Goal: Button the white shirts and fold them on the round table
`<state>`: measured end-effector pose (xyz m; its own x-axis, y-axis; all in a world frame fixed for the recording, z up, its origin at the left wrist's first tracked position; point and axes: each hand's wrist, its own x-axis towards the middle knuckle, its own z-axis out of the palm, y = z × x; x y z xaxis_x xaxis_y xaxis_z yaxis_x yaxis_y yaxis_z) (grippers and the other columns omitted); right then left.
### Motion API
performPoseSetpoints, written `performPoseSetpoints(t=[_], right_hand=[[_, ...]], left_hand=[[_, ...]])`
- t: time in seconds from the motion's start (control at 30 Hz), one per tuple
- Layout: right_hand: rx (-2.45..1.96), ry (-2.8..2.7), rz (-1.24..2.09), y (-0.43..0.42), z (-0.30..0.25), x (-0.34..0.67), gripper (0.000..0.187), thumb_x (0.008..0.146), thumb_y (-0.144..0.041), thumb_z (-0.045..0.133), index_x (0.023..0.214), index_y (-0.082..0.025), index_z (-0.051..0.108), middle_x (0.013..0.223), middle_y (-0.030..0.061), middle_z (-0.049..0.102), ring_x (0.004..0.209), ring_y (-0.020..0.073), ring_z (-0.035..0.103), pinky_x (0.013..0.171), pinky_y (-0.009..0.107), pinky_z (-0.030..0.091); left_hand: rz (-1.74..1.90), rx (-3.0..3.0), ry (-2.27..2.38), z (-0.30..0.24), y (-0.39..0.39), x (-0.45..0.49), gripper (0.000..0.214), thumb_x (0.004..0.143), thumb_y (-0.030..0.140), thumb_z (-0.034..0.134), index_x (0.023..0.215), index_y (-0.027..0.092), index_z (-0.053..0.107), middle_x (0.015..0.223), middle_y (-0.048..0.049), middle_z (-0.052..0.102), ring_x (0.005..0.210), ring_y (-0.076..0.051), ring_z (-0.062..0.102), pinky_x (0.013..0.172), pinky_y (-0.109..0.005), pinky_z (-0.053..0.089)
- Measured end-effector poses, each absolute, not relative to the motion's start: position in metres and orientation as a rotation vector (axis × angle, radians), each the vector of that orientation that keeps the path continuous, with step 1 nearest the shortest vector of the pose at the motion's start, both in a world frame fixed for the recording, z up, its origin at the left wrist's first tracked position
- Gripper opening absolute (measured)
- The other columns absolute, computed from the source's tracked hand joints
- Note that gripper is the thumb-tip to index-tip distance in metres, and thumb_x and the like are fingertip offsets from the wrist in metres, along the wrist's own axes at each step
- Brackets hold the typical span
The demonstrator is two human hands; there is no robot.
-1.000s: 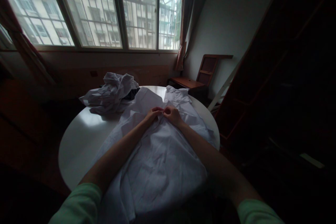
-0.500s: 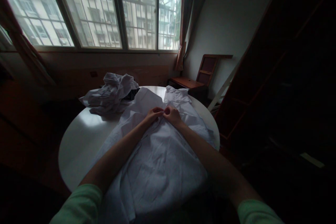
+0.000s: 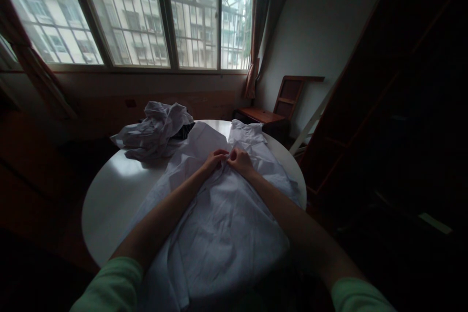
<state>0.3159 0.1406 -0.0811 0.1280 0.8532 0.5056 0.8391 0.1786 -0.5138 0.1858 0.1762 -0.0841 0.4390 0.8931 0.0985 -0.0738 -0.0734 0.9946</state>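
A white shirt (image 3: 226,224) lies spread across a round white table (image 3: 113,195), its collar at the far side. Both my hands meet over the shirt's upper front. My left hand (image 3: 215,160) is closed in a pinch on the shirt's front edge. My right hand (image 3: 238,160) is closed too, pinching the fabric right beside it, fingertips nearly touching the left hand's. Whether a button sits between the fingers is too small to tell.
A crumpled pile of white clothes (image 3: 155,129) sits at the table's far left, over something dark. Behind the table are a window wall, a wooden chair (image 3: 281,107) at the right and dark wooden furniture (image 3: 383,107) along the right side.
Both hands stay at the same spot on the shirt; only the fingers shift slightly against the fabric.
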Motion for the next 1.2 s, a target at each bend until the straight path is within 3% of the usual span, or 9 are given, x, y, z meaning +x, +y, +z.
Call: performPoseSetpoints(t=[0.2,0.43,0.63,0.9,0.97,1.13,1.2], right_hand=[[-1.575,-1.632,-0.027,0.138,-0.079,0.315,0.010,0.061,-0.019,0.054,0.063,-0.020,0.045,0.056,-0.0032,0.045,0.055,0.0120,0.044,0.054,0.023,0.032],[-1.547,-1.547,-0.062,0.133,-0.075,0.315,0.007,0.062,-0.018,0.049,0.063,-0.021,0.043,0.056,-0.0033,0.043,0.053,0.0119,0.040,0.054,0.024,0.031],[-1.420,-1.340,-0.095,0.127,-0.063,0.319,0.013,0.061,-0.018,0.047,0.063,-0.022,0.035,0.054,-0.0061,0.035,0.050,0.0104,0.036,0.052,0.023,0.030],[-1.371,-0.841,-0.159,0.125,-0.045,0.345,0.011,0.067,-0.021,0.043,0.065,-0.022,0.032,0.059,-0.0051,0.036,0.056,0.0108,0.036,0.056,0.023,0.034],[-1.358,-0.779,-0.159,0.125,-0.044,0.350,0.010,0.068,-0.021,0.042,0.066,-0.022,0.032,0.061,-0.0044,0.038,0.057,0.0109,0.037,0.057,0.023,0.035],[-1.374,-0.727,-0.183,0.126,-0.045,0.355,0.007,0.069,-0.022,0.041,0.070,-0.022,0.033,0.065,-0.0027,0.041,0.061,0.0119,0.039,0.060,0.024,0.036],[-1.376,-0.709,-0.194,0.126,-0.045,0.357,0.008,0.070,-0.022,0.041,0.070,-0.022,0.033,0.066,-0.0024,0.041,0.061,0.0123,0.040,0.061,0.024,0.037]], left_hand=[[0.958,1.370,0.767,-0.082,0.175,0.187,0.022,0.060,0.026,0.056,0.077,0.014,0.061,0.041,0.0071,0.041,0.034,-0.004,0.031,0.036,-0.018,0.021],[1.017,1.246,0.693,-0.084,0.175,0.193,0.021,0.058,0.029,0.061,0.070,0.012,0.061,0.059,0.0007,0.056,0.051,-0.007,0.048,0.047,-0.018,0.035],[1.176,1.401,0.682,-0.043,0.194,0.161,0.025,0.061,0.031,0.059,0.079,0.013,0.062,0.069,-0.0031,0.062,0.062,-0.011,0.057,0.060,-0.021,0.042],[1.588,1.476,1.342,-0.019,0.241,0.081,0.009,0.064,0.017,0.051,0.066,0.015,0.059,0.057,-0.0004,0.057,0.057,-0.012,0.053,0.056,-0.021,0.038],[1.530,1.465,1.499,-0.027,0.247,0.067,0.002,0.061,0.015,0.056,0.060,0.015,0.057,0.051,-0.0003,0.054,0.055,-0.013,0.052,0.052,-0.021,0.036],[0.979,1.334,1.496,-0.053,0.250,0.051,0.020,0.056,0.020,0.068,0.046,0.016,0.051,0.035,-0.0004,0.045,0.034,-0.012,0.043,0.037,-0.022,0.029],[0.936,1.316,1.342,-0.062,0.249,0.051,0.024,0.051,0.020,0.074,0.045,0.016,0.051,0.033,0.0005,0.044,0.029,-0.011,0.040,0.033,-0.021,0.025]])
